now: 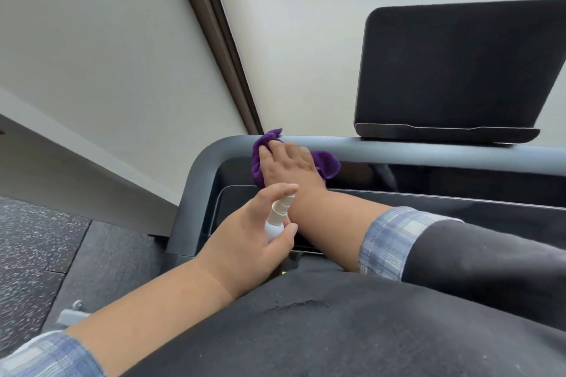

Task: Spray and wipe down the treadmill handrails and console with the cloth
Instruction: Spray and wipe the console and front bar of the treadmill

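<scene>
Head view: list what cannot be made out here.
- Purple cloth: mostly hidden under the right hand pressing it on the handrail.
- Spray bottle: its body is covered by the left hand; fill level unknown.
- Screen: cut off by the right edge, dark.
- Console: crossed by both forearms, so controls are hidden.
- Wetness on the handrail: too faint to tell.

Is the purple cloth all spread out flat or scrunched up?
Scrunched up. The purple cloth bunches in folds under the right hand, which presses it on the grey handrail.
</scene>
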The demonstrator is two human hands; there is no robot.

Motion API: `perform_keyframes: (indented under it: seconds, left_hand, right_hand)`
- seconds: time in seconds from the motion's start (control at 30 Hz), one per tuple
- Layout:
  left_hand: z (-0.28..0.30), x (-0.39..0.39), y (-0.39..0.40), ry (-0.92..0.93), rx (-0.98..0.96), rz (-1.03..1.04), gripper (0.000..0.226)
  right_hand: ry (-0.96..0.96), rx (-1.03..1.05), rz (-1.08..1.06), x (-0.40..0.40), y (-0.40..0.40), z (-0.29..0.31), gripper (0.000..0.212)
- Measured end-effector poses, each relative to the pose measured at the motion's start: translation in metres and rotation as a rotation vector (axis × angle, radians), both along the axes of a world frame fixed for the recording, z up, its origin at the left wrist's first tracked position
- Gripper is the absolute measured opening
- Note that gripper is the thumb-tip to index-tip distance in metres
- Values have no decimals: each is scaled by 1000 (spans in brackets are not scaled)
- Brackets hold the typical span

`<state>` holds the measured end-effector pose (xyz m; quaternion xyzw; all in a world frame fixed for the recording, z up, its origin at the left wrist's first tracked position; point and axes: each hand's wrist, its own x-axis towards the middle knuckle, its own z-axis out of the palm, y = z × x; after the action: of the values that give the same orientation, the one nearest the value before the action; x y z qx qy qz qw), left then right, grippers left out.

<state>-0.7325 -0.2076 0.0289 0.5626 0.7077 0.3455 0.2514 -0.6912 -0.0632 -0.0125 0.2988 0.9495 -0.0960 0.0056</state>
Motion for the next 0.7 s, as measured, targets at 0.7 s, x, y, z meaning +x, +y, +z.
perform_keyframes:
  seconds: [0.7]
  left_hand:
    - [0,109,120,-64,11,-490,57]
  right_hand:
    - [-17,-16,-520,214,72,4,70]
